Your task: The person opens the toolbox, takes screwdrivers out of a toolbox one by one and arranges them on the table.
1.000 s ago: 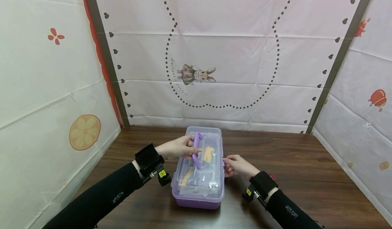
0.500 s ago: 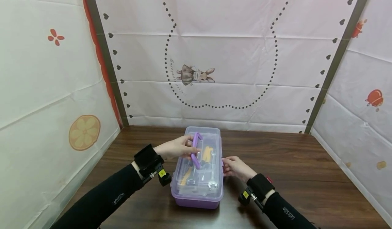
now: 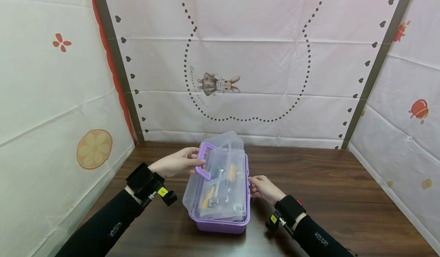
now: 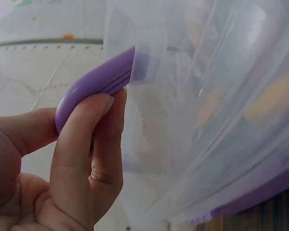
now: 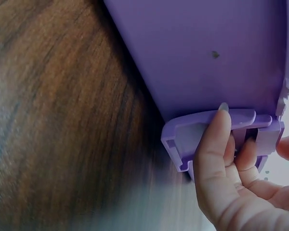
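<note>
A purple storage box point(image 3: 220, 227) stands lengthwise on the table, its clear lid point(image 3: 225, 138) raised and tilted toward the left. My left hand point(image 3: 177, 162) pinches the purple carry handle point(image 4: 94, 83) on that lid between thumb and fingers. Under the lid sits a translucent inner tray point(image 3: 225, 203), with a yellow item point(image 3: 208, 198) showing through it; the exact kind is unclear. On the box's right side, my right hand point(image 3: 266, 189) has its curled fingers hooked on the purple latch point(image 5: 188, 137), which hangs out from the wall in the right wrist view.
The dark wooden table point(image 3: 309, 169) extends on both sides of the box. Behind it hangs a white patterned cloth point(image 3: 268, 66), and further cloths close in the left and right sides.
My left hand has moved left, swinging the lid by its handle from closed to tilted up, which uncovers the inner tray. My right hand has stayed at the latch side.
</note>
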`<state>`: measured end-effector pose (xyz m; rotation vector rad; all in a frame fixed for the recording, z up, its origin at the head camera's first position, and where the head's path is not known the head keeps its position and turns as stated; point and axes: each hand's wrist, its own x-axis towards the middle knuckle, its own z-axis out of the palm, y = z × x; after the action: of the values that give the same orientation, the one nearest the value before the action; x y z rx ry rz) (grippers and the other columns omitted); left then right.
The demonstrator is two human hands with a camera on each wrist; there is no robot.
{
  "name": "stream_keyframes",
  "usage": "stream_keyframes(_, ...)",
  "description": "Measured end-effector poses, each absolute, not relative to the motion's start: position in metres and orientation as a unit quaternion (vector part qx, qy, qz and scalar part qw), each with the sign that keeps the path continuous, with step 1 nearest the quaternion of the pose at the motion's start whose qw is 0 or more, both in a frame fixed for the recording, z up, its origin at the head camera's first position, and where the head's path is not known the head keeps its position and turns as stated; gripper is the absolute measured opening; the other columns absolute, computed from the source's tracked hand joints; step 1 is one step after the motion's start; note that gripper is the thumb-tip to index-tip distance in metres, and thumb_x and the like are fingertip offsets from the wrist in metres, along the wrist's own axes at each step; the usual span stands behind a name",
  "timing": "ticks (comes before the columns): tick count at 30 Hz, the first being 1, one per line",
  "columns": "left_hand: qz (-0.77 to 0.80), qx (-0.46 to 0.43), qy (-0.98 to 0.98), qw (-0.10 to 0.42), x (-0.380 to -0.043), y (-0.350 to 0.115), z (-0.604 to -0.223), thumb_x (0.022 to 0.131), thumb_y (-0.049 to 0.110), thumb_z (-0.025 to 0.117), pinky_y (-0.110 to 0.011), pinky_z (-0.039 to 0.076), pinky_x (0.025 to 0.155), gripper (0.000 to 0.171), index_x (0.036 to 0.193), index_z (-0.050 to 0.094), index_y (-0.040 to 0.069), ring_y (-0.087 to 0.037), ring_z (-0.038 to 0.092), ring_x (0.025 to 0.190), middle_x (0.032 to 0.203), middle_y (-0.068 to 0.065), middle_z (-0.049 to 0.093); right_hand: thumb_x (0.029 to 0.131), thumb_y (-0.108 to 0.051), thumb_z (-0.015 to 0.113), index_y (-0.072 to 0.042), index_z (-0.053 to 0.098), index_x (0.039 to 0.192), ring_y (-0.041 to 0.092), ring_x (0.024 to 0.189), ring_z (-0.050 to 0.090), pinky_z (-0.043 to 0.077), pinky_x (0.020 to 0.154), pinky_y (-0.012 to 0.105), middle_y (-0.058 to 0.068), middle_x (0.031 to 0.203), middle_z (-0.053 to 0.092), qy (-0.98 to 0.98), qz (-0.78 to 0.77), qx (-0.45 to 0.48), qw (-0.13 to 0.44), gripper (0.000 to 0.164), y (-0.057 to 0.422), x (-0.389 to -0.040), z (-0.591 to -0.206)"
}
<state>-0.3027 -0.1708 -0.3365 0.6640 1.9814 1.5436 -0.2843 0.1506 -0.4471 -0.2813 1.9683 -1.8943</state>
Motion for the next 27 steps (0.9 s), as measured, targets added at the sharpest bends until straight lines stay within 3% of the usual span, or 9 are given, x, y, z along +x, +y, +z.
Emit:
stream_keyframes(8, 0.595, 0.247, 0.719, 0.261, -0.306, -0.195, -0.346, 0.104, 0.012, 0.05, -0.028, 0.058, 0.087, 0.057, 0.146, 0.022, -0.014, -0.01, 0.067, 0.093, 0.1, -0.001, 0.064, 0.105, -0.012, 0.04, 0.001, 0.053, 0.097, 0.004, 0.068, 0.056, 0.056, 0.068, 0.02, -0.005, 0.074, 0.05, 0.699, -0.682, -0.103, 0.189, 0.02, 0.15, -0.283, -0.448)
stream_keyframes(23, 0.64, 0.244, 0.684, 0.25, -0.311, -0.241, -0.368, 0.104, 0.005, 0.045, -0.027, 0.057, 0.09, 0.061, 0.148, 0.01, -0.019, -0.006, 0.068, 0.098, 0.106, 0.002, 0.068, 0.104, -0.011, 0.039, 0.0, 0.054, 0.093, 0.004, 0.066, 0.056, 0.056, 0.067, 0.021, -0.004, 0.073, 0.05, 0.701, -0.681, -0.099, 0.185, 0.022, 0.15, -0.286, -0.446)
stream_keyframes(27, 0.642, 0.234, 0.689, 0.243, -0.312, -0.251, -0.371, 0.104, 0.006, 0.046, -0.027, 0.058, 0.089, 0.061, 0.148, 0.012, -0.02, -0.007, 0.069, 0.097, 0.104, 0.003, 0.071, 0.104, -0.012, 0.039, 0.005, 0.054, 0.099, 0.004, 0.067, 0.056, 0.056, 0.068, 0.021, -0.004, 0.073, 0.051, 0.703, -0.681, -0.094, 0.182, 0.023, 0.15, -0.286, -0.446)
